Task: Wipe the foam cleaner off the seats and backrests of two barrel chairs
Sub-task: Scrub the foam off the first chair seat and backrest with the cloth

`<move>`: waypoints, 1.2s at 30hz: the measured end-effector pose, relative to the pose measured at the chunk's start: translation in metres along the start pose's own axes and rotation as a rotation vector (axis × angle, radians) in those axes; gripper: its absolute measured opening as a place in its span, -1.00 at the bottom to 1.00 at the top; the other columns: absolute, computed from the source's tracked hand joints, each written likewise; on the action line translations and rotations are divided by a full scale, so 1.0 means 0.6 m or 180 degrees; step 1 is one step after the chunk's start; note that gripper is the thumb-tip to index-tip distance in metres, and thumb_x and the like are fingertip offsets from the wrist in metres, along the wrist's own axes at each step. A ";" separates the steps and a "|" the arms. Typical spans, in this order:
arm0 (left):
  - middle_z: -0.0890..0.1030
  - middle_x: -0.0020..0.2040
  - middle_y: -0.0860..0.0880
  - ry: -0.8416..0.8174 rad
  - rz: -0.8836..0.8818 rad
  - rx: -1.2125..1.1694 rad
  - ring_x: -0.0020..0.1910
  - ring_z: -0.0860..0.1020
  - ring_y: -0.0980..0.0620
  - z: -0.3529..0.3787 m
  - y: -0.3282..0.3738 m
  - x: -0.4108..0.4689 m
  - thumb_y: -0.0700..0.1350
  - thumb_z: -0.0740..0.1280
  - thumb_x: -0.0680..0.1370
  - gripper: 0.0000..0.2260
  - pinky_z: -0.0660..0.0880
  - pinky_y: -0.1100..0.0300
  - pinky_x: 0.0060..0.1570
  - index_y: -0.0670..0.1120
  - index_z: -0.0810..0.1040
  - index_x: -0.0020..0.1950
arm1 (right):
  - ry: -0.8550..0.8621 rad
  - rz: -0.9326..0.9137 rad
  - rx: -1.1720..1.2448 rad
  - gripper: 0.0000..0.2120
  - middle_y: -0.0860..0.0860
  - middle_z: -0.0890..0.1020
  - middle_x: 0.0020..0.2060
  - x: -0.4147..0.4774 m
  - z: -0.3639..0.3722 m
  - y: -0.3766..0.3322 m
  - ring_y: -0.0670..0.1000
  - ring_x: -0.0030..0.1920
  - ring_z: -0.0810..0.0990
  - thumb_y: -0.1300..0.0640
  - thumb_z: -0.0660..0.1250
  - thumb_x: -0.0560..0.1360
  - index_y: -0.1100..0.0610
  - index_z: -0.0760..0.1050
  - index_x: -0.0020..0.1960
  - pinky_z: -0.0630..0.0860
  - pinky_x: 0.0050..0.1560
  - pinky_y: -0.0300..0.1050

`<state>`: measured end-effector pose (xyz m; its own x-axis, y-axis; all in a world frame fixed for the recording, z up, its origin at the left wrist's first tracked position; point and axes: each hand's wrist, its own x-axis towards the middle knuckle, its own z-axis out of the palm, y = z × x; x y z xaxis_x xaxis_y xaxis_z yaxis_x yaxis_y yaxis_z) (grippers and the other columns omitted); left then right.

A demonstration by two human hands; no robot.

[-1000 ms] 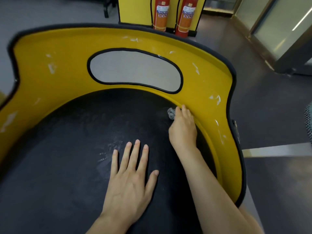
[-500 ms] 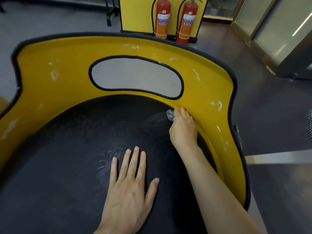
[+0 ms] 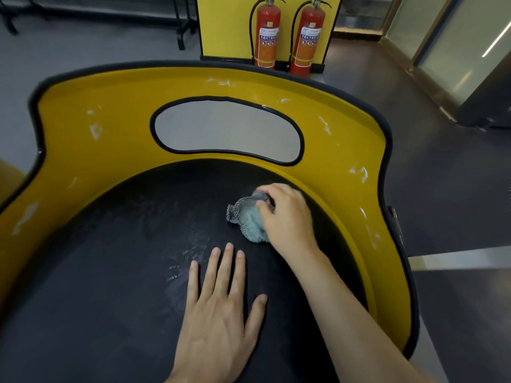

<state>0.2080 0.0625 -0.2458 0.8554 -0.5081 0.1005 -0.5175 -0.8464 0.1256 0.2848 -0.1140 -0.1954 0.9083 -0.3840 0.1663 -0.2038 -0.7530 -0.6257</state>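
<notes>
A barrel chair fills the view, with a black seat (image 3: pixel 105 272) and a curved yellow backrest (image 3: pixel 91 139) that has an oval cut-out. White foam streaks dot the backrest, and a wet sheen lies on the seat's middle. My right hand (image 3: pixel 287 217) grips a bunched grey-blue cloth (image 3: pixel 247 217) and holds it on the seat near the right back corner. My left hand (image 3: pixel 218 313) rests flat on the seat, fingers spread.
Two red fire extinguishers (image 3: pixel 266 37) stand against a yellow panel behind the chair. Grey floor surrounds the chair, with a glass partition at the far right and black furniture legs at the far left.
My right hand has pulled the cloth away from the seam under the backrest, out onto the seat and leftward, so more cloth shows. The left hand has stayed flat.
</notes>
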 end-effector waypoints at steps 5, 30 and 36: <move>0.30 0.59 -0.14 -0.0018 -0.0005 -0.0079 0.59 0.24 -0.12 0.001 -0.001 0.001 0.24 0.10 0.61 -0.34 0.11 -0.21 0.49 -0.16 0.34 0.57 | -0.0077 -0.0392 -0.0586 -0.47 -0.02 0.29 0.55 -0.031 -0.001 0.001 0.02 0.56 0.17 0.19 0.19 0.65 0.01 0.21 0.60 0.24 0.53 0.00; -0.42 0.59 0.11 -0.0474 -0.0119 -0.0066 0.53 -0.49 0.13 -0.062 -0.230 0.103 0.63 -0.38 0.34 -0.11 -0.44 0.00 0.52 0.23 -0.36 0.58 | -0.1128 -0.1055 -0.1354 -0.45 -0.01 -0.02 0.64 -0.035 0.075 -0.062 0.06 0.62 -0.11 0.04 -0.03 0.70 0.05 -0.07 0.65 -0.14 0.60 0.08; -0.34 0.62 0.09 -0.0494 -0.0046 -0.0182 0.56 -0.43 0.15 -0.061 -0.258 0.112 0.64 -0.33 0.35 -0.12 -0.44 0.04 0.53 0.27 -0.26 0.60 | -0.0581 -0.0168 -0.1510 -0.49 -0.01 0.00 0.64 0.005 0.019 0.028 0.06 0.62 -0.08 0.06 -0.01 0.72 0.03 -0.02 0.65 -0.01 0.60 0.08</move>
<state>0.3448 0.1650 -0.2221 0.8535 -0.5182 -0.0549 -0.5017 -0.8456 0.1824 0.2880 -0.1219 -0.2142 0.9622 -0.2712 0.0261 -0.2609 -0.9448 -0.1981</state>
